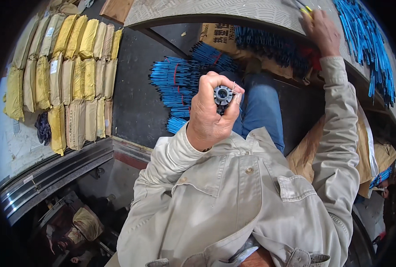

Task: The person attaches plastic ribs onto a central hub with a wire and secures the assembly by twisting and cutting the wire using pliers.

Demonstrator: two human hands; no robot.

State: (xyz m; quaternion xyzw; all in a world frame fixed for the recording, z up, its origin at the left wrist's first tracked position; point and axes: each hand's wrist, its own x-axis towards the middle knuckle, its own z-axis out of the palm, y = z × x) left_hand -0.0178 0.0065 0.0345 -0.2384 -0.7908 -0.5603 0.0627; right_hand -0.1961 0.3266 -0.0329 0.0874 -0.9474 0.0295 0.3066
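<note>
Spool (223, 95), small, dark, round with central hole, in left hand (211, 113).

Your left hand (209, 113) is raised in front of your chest, closed around a small dark round part (223, 95) with a central hole; a thin wire (235, 87) sticks up beside it. Your right hand (321, 30) rests well apart on the grey tabletop (216, 10), fingers on yellow-tipped pieces (306, 10). Blue rods (367, 40) lie on the table to its right. Bundled blue rods (180, 82) lie below, beyond your knee. Yellow and tan sacks (69, 75) are stacked at left.
</note>
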